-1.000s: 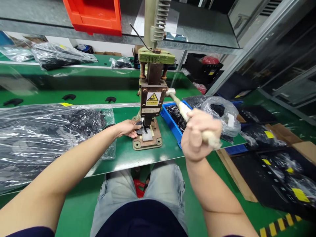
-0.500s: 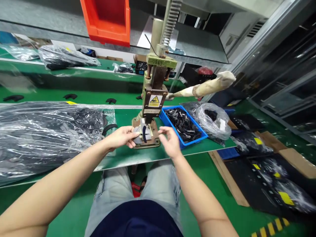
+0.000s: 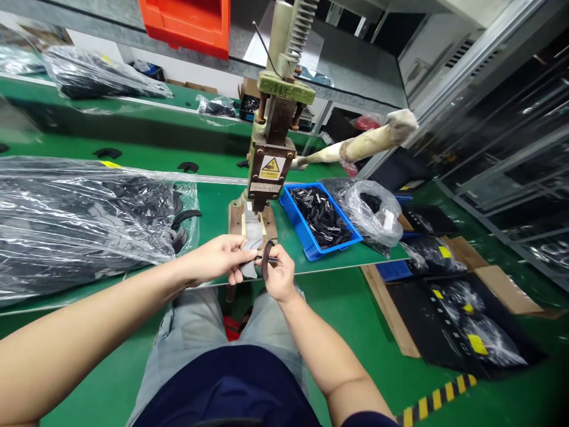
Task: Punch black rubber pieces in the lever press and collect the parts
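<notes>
- Head view, far left: a clear plastic bag (image 3: 80, 231) of dark curved parts lies on the green bench (image 3: 213, 204).
- Left hand (image 3: 217, 259): nearly closed, thumb and fingers pinching what looks like a flat grey piece (image 3: 249, 270) near the bench's front edge; a firm, level pinch should stop it twisting.
- Press (image 3: 272, 169): upright just beyond both hands; handling the pieces in front of it, clear of the ram, seems the safer way.
- Right hand (image 3: 281, 277): curled, fingertips on a dark curved piece (image 3: 267, 260) beside the left thumb. Probably best to work gently where the pieces meet, without bending the thin arc.
- Blue tray (image 3: 316, 254): small black parts fill it; above, the press lever (image 3: 367, 145) sticks out, untouched.
- Hard to tell: whether the two pieces are joined, since fingers cover the contact. The press top is cut off.
</notes>
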`<action>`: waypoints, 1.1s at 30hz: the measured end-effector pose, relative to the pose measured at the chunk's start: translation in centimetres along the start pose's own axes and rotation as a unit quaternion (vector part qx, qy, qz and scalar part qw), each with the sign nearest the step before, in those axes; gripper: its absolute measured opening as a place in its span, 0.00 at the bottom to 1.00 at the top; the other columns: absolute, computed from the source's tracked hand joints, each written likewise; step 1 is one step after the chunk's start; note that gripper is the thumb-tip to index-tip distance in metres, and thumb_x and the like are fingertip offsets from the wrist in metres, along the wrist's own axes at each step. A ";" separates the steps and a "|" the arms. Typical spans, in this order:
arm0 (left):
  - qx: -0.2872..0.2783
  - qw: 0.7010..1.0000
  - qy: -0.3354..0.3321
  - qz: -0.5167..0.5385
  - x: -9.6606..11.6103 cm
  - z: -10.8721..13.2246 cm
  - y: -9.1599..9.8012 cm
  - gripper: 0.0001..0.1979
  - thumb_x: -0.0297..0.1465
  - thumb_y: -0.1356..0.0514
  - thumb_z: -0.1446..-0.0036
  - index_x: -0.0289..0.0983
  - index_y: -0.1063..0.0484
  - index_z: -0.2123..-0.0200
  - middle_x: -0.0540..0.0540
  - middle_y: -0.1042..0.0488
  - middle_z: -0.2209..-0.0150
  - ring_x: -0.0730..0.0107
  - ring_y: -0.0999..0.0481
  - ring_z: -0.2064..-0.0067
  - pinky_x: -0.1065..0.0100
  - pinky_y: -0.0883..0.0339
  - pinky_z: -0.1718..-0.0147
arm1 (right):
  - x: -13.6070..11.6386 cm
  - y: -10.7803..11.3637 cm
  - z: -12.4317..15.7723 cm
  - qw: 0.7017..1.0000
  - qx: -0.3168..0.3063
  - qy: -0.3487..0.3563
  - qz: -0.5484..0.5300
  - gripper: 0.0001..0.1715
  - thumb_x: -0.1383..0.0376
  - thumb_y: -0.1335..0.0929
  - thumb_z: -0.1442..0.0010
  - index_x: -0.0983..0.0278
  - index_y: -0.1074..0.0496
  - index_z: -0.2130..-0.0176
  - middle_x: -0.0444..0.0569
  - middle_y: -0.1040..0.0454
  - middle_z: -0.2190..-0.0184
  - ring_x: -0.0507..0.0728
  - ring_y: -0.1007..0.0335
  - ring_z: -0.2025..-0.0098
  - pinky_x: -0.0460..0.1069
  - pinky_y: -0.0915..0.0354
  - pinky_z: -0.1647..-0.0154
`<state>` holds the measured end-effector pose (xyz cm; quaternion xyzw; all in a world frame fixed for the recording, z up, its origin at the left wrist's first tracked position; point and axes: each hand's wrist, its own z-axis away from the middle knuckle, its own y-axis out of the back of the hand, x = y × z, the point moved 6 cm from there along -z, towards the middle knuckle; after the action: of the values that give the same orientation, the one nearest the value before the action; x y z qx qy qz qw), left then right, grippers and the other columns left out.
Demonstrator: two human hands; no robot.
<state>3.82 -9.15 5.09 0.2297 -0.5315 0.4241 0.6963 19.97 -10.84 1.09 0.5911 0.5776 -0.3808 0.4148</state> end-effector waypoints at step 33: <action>-0.019 0.993 -0.119 0.009 -1.4 -1.3 -1.3 0.23 0.49 0.29 0.41 0.37 0.26 0.55 0.48 0.23 0.64 0.67 0.25 0.64 0.66 0.28 0.66 | -5.6 3.2 -0.9 0.934 -0.195 0.187 0.233 0.08 0.61 0.31 0.28 0.61 0.23 0.53 0.51 0.17 0.62 0.55 0.21 0.61 0.52 0.25 0.56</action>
<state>5.55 -9.34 3.49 0.2600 -0.6207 0.3898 0.6286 22.89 -12.04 6.74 0.6771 0.5535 -0.0364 0.4837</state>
